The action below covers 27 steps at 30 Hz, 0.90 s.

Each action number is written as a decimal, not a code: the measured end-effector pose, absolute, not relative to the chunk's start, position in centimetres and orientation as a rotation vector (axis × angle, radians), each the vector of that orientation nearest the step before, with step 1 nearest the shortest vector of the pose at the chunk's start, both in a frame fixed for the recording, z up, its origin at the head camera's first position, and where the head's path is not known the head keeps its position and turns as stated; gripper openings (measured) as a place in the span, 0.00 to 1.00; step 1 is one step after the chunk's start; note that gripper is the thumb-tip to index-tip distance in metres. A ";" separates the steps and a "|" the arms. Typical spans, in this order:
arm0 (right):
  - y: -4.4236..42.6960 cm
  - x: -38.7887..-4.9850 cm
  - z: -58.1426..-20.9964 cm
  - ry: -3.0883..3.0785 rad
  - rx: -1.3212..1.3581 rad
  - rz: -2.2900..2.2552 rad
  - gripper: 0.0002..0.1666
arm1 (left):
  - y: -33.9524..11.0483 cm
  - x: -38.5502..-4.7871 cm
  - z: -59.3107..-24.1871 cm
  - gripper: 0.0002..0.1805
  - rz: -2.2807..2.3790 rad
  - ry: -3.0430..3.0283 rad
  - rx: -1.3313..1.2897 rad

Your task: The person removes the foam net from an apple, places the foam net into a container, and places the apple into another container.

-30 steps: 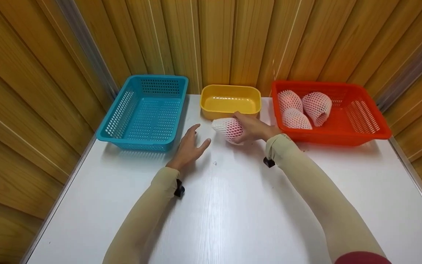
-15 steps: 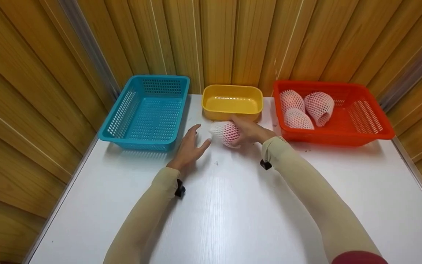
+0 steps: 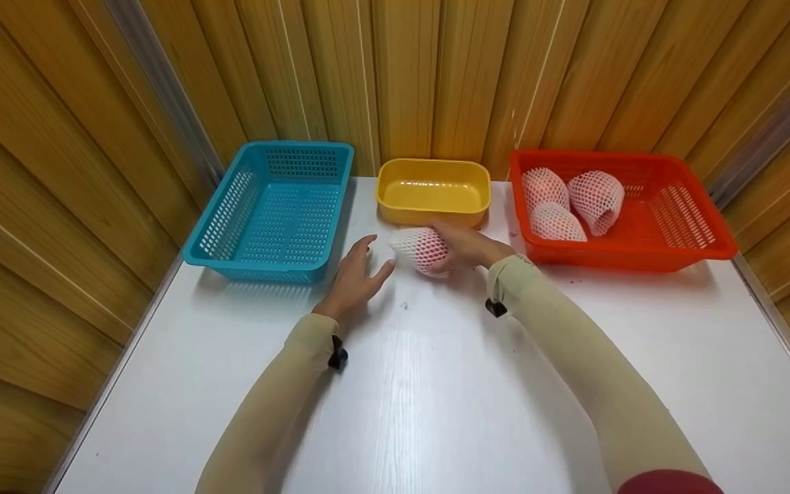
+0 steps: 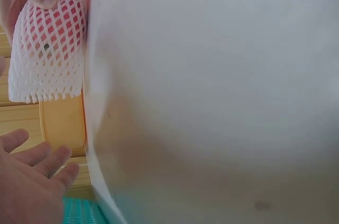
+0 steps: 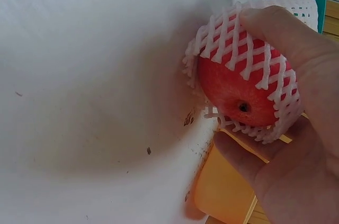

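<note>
My right hand [image 3: 463, 245] grips a round red fruit [image 5: 238, 91] in a white foam net sleeve, thumb on one side and fingers on the other. In the right wrist view, bare red skin with a small dark pit shows at the sleeve's open end. The sleeve's other end points toward my left hand [image 3: 354, 278], which holds nothing, its fingers and thumb spread apart. In the left wrist view that hand [image 4: 34, 181] is separate from the netted fruit [image 4: 50, 44]. Just behind the fruit stands a yellow container [image 3: 434, 219].
A blue-green basket [image 3: 258, 262] stands at the left. At the right, an orange-red basket [image 3: 642, 257] holds three net-wrapped fruits [image 3: 597, 199]. Wood-panelled walls [image 3: 402, 82] enclose the white table [image 3: 436, 412] at the back and sides. Small dark specks dot the tabletop.
Over the first half second my right hand shifted slightly toward me and left with the netted fruit. Since then both hands have stayed nearly still.
</note>
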State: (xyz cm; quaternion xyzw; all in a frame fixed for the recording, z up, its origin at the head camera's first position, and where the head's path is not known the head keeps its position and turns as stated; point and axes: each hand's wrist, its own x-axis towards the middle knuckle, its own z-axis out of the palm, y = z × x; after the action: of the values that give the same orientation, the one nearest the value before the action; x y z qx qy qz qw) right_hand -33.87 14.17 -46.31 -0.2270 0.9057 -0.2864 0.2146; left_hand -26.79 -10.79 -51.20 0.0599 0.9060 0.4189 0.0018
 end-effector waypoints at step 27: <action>16.1 -32.8 -45.6 2.577 -0.809 -0.765 0.59 | -9.4 -29.2 -51.1 0.15 1.588 2.856 0.220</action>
State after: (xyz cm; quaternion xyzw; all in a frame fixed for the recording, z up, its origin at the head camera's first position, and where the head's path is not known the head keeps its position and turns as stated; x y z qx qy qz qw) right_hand -32.82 16.07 -45.64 -0.2843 0.9051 -0.2686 0.1665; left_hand -29.17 -9.36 -51.14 0.0671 0.8700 0.4839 -0.0669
